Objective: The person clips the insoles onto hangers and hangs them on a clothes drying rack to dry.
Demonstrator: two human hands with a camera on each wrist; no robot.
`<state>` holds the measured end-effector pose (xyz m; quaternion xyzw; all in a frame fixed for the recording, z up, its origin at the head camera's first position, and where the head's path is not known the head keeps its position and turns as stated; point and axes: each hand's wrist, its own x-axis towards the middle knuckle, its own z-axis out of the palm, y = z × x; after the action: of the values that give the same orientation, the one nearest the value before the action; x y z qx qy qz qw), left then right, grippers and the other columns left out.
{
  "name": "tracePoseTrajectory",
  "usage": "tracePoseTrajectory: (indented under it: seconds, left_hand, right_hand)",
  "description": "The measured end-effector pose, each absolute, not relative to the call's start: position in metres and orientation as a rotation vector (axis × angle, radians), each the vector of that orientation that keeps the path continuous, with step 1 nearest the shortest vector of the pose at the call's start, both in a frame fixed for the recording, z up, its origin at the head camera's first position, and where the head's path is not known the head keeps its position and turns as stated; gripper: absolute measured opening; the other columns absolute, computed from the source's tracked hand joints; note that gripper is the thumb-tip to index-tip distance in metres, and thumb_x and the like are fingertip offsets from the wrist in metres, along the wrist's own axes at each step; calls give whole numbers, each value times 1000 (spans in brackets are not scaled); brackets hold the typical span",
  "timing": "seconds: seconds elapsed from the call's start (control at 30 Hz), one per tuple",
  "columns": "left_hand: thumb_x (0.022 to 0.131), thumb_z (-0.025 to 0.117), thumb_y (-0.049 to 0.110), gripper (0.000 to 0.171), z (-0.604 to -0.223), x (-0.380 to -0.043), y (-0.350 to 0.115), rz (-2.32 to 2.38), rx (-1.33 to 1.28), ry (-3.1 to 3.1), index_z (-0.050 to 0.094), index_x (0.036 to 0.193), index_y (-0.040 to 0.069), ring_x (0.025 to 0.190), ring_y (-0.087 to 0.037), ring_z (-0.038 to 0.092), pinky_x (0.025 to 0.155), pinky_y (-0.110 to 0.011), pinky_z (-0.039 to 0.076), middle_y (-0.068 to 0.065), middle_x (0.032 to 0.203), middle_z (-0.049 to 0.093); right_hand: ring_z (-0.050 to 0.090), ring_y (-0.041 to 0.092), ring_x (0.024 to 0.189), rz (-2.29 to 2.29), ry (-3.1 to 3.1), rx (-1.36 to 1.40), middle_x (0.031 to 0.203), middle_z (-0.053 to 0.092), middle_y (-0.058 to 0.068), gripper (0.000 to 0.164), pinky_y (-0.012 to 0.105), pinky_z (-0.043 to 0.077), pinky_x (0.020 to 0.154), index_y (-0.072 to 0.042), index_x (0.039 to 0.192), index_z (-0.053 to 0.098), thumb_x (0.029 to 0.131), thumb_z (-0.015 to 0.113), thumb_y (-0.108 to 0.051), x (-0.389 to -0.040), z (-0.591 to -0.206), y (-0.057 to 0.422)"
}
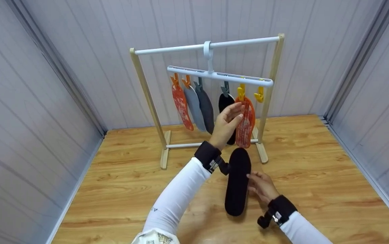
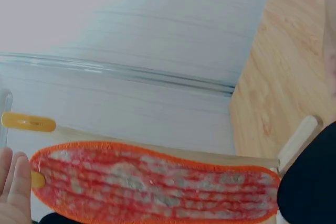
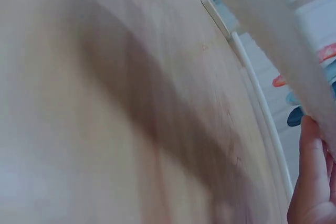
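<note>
My right hand (image 1: 263, 185) pinches a black insole (image 1: 238, 183) by its right edge, holding it upright above the floor. In the right wrist view, the insole's pale underside (image 3: 268, 30) runs past my fingers. My left hand (image 1: 226, 123) is raised at the upper left edge of a red insole with orange trim (image 1: 245, 125). This insole hangs from a yellow clip (image 1: 241, 92) on a white hanger (image 1: 221, 75). Up close in the left wrist view, my left fingers (image 2: 18, 184) lie straight beside the clip, partly over its end.
A wood-and-white rack (image 1: 167, 51) carries the hanger. On its left hang another red insole (image 1: 182, 106), a light grey one (image 1: 194, 108) and a dark grey one (image 1: 205, 110). Another black insole (image 1: 226, 101) hangs behind my left hand. An unused yellow clip (image 1: 259, 95) is at the right end.
</note>
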<state>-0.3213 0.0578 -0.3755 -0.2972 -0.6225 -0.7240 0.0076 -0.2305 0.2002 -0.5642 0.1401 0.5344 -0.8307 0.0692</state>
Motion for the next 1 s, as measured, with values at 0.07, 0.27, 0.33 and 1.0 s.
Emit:
tracePoseTrajectory:
  seconds: [0.07,0.27,0.33,1.0]
  left_hand:
    - [95,48,-4,45,-373,-322,61,-2245,-964,-1956,34,138,-12,126,-40,41,100,-27,39,-30,137,42]
    - [94,50,-2,48,-362,-325,74,-2135,-923,-1987,36,140,-6,129,-31,41,105,-34,36,-22,141,42]
    - [94,51,-1,48,-360,-326,77,-2081,-888,-2025,37,140,-3,129,-25,42,106,-34,36,-18,141,43]
    - [94,42,-1,58,-341,-337,91,-2378,-705,-1965,19,147,-3,140,-25,25,111,-30,26,-16,152,25]
  right_hand:
    - [55,11,70,-2483,1592,409,79,54,-1,15,26,49,59,-10,81,52,91,55,0,-223,-563,201]
    - [61,12,70,-2435,1669,323,80,60,0,8,25,50,59,-9,87,55,90,58,-1,-206,-558,200]
    - [60,12,70,-2385,1750,299,82,60,0,7,25,50,59,-8,89,56,89,60,-2,-200,-556,199]
    - [57,13,84,-2209,2098,59,92,60,6,19,23,49,72,7,98,58,83,66,-1,-171,-551,177]
